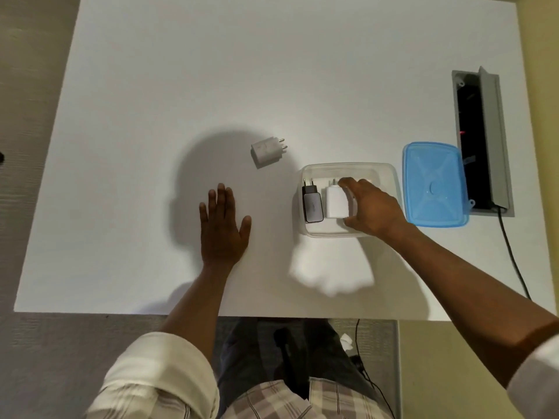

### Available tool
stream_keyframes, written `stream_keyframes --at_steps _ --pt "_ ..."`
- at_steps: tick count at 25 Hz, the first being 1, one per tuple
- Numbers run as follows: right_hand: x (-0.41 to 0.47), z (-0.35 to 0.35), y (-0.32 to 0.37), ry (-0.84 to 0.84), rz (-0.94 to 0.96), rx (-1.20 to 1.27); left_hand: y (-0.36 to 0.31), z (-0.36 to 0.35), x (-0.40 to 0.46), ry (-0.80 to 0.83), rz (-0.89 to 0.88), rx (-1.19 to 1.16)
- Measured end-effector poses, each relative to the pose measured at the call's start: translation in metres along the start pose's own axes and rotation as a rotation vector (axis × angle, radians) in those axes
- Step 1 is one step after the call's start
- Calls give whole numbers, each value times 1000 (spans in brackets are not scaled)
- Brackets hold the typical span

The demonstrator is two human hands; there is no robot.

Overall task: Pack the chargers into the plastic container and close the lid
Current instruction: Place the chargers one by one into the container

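A clear plastic container [384, 173] stands on the white table, right of centre. Inside it lie a black and grey charger [311, 204] at the left and a white charger [335, 202] beside it. My right hand [370, 208] reaches into the container, its fingers curved around the white charger's right side. Another white charger [266, 151] lies on the table up and to the left of the container, its pins pointing right. My left hand [222, 228] rests flat on the table, fingers spread, holding nothing. The blue lid [434, 184] lies right of the container.
A grey cable box [491, 137] with a raised flap is set into the table at the far right, and a black cable [514, 258] runs from it to the table's front edge. The front edge lies close under my forearms.
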State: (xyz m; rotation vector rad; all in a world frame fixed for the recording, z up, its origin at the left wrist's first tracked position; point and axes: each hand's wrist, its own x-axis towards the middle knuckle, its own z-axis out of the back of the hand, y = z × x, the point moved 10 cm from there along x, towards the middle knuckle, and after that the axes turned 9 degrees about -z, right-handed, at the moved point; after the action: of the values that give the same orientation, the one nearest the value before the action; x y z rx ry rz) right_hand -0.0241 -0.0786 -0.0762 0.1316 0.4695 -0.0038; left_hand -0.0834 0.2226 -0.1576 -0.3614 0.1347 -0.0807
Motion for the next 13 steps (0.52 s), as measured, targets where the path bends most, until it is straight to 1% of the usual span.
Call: stream_keyframes --at_steps 4,10,11,13 --pt "5 -13 2 41 -4 -30 1 -1 1 -41 14 19" --pt "7 -14 -1 111 -35 10 1 -1 2 -35 30 25" --pt "4 -7 2 88 -37 14 0 -1 2 -32 34 26" --pt "-5 24 18 -58 -28 84 0 0 2 -30 44 28"
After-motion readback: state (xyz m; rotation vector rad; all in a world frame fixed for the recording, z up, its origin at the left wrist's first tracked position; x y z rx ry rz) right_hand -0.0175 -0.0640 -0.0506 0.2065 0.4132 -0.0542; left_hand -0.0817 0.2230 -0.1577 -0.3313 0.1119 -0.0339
